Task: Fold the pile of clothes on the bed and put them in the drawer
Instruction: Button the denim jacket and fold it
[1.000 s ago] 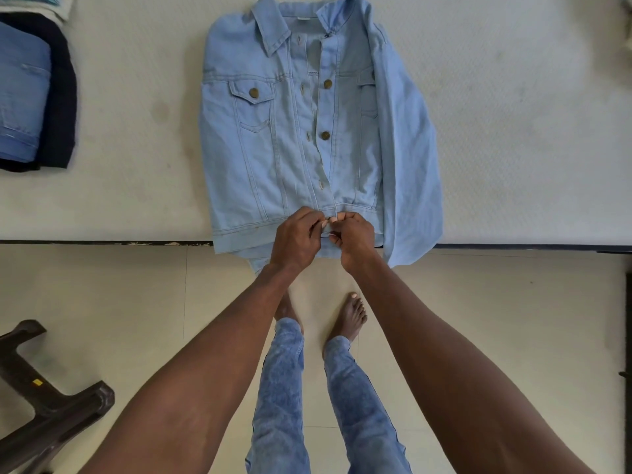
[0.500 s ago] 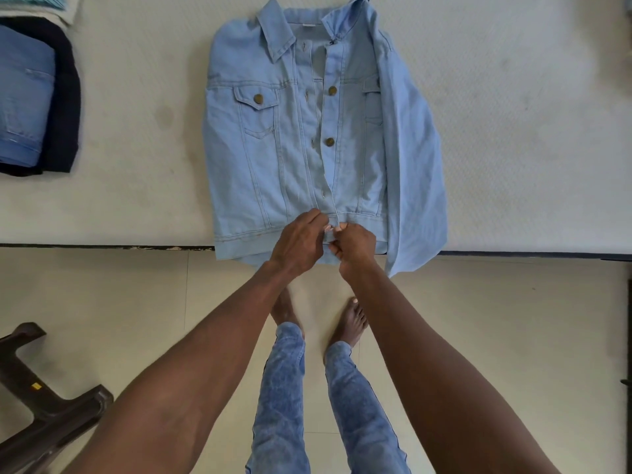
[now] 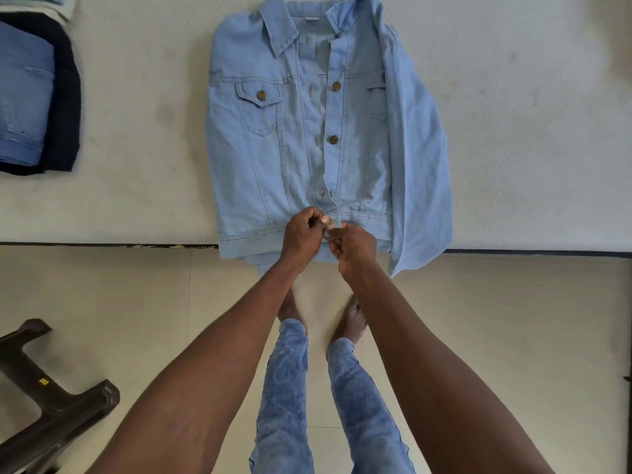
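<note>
A light blue denim jacket (image 3: 273, 159) lies front up on the white bed (image 3: 530, 131), collar at the far end, waistband hanging slightly over the near edge. Its right sleeve is folded across and droops past the edge. My left hand (image 3: 302, 236) and my right hand (image 3: 354, 246) meet at the bottom of the front placket. Both pinch the waistband fabric around the lowest brass button. The upper buttons sit unfastened along the placket.
A folded stack of blue and dark clothes (image 3: 34, 104) lies on the bed at the far left. A dark plastic stool (image 3: 51, 412) stands on the tiled floor at the lower left. My bare feet are just below the bed's edge.
The hands stay at the bottom button, fingers shifting slightly on the waistband. The view has dropped a little, so the jacket sits lower in frame.
</note>
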Tool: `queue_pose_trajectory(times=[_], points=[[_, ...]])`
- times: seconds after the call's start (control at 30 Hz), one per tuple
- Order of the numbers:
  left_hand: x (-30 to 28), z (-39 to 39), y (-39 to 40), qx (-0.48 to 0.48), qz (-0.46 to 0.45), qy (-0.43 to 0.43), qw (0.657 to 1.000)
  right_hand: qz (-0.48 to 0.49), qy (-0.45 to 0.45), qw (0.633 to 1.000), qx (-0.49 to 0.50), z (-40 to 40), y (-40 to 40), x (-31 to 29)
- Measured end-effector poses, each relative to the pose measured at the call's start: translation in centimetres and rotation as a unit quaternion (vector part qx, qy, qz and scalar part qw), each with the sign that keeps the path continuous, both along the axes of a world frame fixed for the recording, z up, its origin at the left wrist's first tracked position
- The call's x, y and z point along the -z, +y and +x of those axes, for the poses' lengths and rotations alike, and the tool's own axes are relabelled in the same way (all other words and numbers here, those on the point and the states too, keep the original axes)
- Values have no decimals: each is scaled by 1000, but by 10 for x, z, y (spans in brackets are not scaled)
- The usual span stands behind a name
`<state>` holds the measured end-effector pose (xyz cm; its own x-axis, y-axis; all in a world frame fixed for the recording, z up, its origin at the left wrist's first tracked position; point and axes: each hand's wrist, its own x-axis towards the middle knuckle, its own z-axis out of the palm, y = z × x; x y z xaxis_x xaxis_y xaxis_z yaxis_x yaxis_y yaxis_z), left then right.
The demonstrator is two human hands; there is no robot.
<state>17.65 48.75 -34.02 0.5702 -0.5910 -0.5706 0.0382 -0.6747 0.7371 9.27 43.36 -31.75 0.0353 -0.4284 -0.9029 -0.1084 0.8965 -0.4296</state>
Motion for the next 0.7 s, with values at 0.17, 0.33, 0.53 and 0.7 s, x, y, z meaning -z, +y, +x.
queue_pose_trajectory(times=[0.17, 0.33, 0.53, 0.7], points=[[0, 5, -6, 11, 17, 44, 999, -289, 144, 900, -293, -9, -2, 3], [-9, 21, -11, 90, 70, 73, 991, -135, 200, 932, -270, -8, -1, 4], [-15, 42, -24, -109, 31, -52, 992, -346, 246, 838, -342, -14, -28, -8], [-22, 24, -50, -40, 92, -60, 993, -335, 104, 873, -339, 8, -52, 3]])
